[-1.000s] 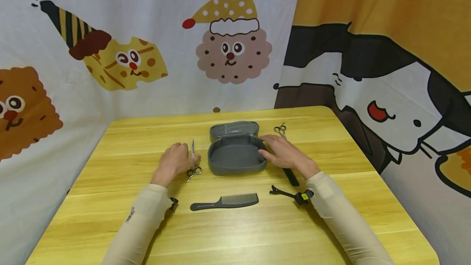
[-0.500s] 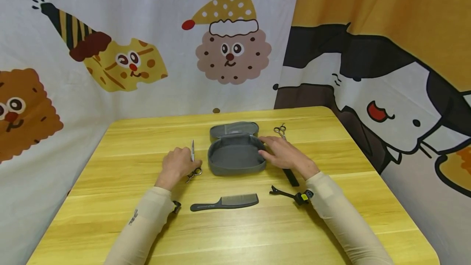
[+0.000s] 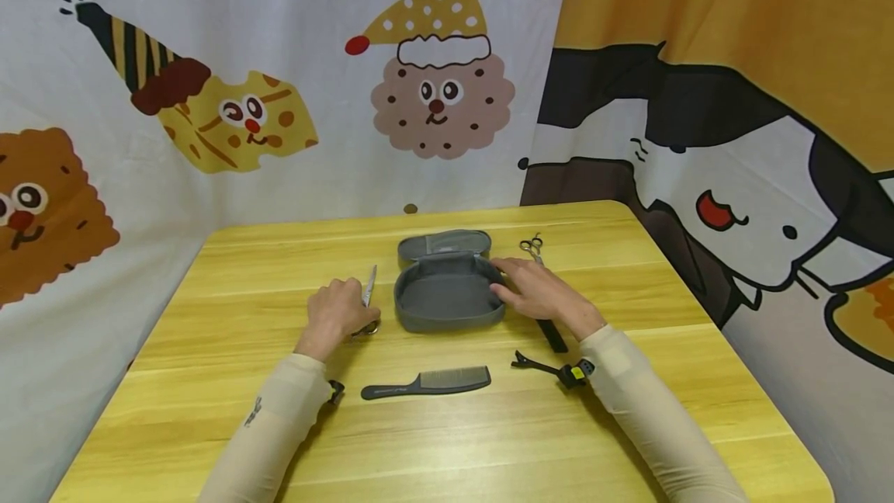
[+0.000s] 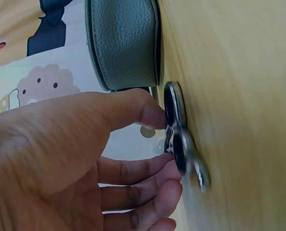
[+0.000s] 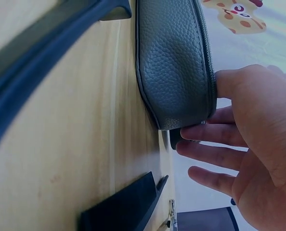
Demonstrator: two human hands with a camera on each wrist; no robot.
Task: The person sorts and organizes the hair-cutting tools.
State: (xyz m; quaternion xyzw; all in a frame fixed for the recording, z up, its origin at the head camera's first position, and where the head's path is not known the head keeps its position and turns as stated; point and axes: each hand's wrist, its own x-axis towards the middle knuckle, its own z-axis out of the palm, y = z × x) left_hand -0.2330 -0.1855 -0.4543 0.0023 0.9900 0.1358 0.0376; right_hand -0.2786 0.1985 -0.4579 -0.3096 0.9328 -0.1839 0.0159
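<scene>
My left hand (image 3: 337, 315) pinches a pair of scissors (image 3: 370, 286) by the finger rings, left of the case. In the left wrist view the thumb and fingertips meet at the scissors' rings (image 4: 177, 130), close over the table. The blades point away from me in the head view. An unzipped grey case (image 3: 450, 317) stands with its lid (image 3: 445, 244) folded back, and its inside shows bare. At its right side my right hand (image 3: 541, 292) grips the wall, thumb over the rim and fingers outside. The right wrist view shows the case's pebbled side (image 5: 174, 62).
A dark comb (image 3: 447, 383) lies in front of the case. Beyond the right hand is a second pair of scissors (image 3: 532, 247). A flat black piece (image 3: 553, 336) lies partly under the right wrist, with a black hair clip (image 3: 534, 365) nearer me. A printed curtain (image 3: 279, 192) hangs behind.
My left hand has shifted slightly right and toward me onto the rings. The scissors have turned a little, their tips swinging right. My right hand and the case have stayed put.
</scene>
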